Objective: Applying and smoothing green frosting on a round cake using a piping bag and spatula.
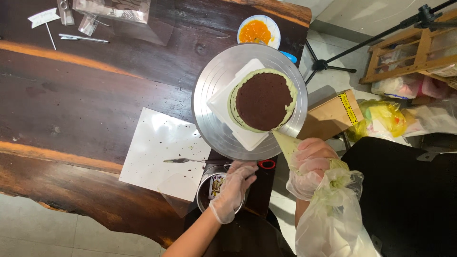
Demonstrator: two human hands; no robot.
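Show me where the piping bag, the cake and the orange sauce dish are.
piping bag (290, 146), head view, on its pale green cone just above the right hand's grip.
cake (263, 100), head view, middle of the dark brown top.
sauce dish (274, 26), head view, on the white rim right of the orange sauce.

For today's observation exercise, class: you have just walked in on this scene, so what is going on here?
A person in clear gloves is decorating a round dark cake that sits on a white board on a metal turntable. The right hand grips a piping bag of pale green cream, its tip at the cake's near edge, where a green rim already runs around the cake. The left hand rests on a metal tin beside a palette knife.
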